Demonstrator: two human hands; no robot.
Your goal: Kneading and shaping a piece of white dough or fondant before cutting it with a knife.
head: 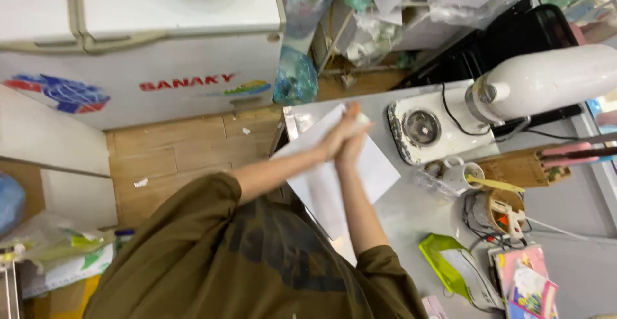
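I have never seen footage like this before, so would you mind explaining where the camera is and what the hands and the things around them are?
There is no machine here: one camera sits on a person's head and looks down, so the olive-green sleeves rise from the bottom edge. The view is turned, so the wooden floor and a white chest freezer appear at the upper left.

The left hand and right hand are pressed together, palm to palm, over a white sheet of paper lying on a grey metal counter. Something small and white shows at the fingertips, but I cannot tell what it is or which hand holds it.

Also on the counter are a white machine with a round socket, a wooden knife block, a mug and a green pouch.
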